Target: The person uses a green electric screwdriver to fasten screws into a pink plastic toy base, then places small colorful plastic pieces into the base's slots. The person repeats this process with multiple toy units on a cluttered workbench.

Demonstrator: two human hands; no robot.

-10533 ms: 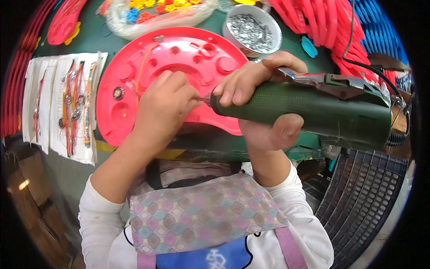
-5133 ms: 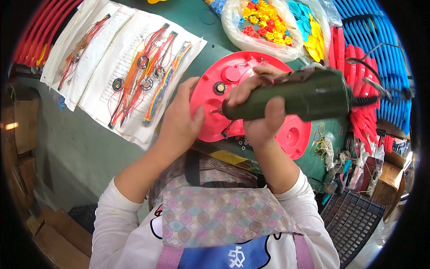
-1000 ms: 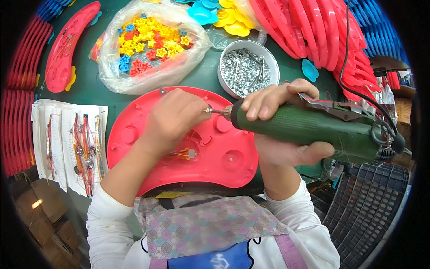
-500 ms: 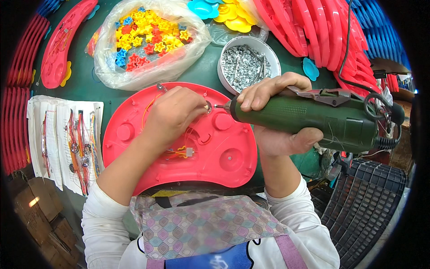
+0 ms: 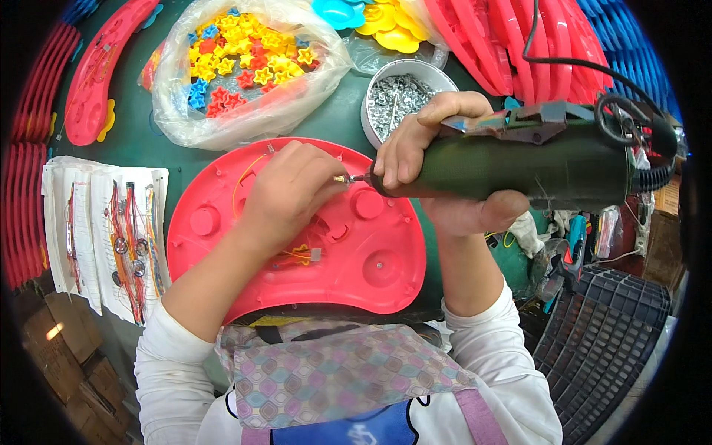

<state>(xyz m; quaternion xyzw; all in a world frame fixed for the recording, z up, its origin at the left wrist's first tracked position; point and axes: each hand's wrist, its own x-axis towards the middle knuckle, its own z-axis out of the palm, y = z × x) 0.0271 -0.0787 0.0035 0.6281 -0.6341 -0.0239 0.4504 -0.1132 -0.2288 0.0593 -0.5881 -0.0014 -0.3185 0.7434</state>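
My right hand [image 5: 430, 148] is wrapped round a thick green electric screwdriver [image 5: 512, 169], held nearly level with its bit pointing left. The fingers of my left hand [image 5: 293, 185] are pinched at the bit's tip, on a small shiny metal piece [image 5: 341, 179] whose exact kind I cannot make out. Both are over the upper part of a red, bean-shaped plastic shell [image 5: 319, 285], lying hollow side up. Thin wires and a small white connector [image 5: 316, 254] lie inside the shell, below my left wrist, which hides part of them.
Behind the shell stand a clear bag [image 5: 174, 111] of star-shaped plastic pieces and a white tub [image 5: 366, 119] of screws. Red shells [image 5: 512, 44] are stacked at the back right. Wire sets lie on papers [image 5: 74, 222] at left. A cord [image 5: 534, 30] trails from the screwdriver.
The screwdriver has tilted a little, its rear swinging toward the far side, and its bit has shifted slightly left to my left fingertips. My left hand has barely moved.
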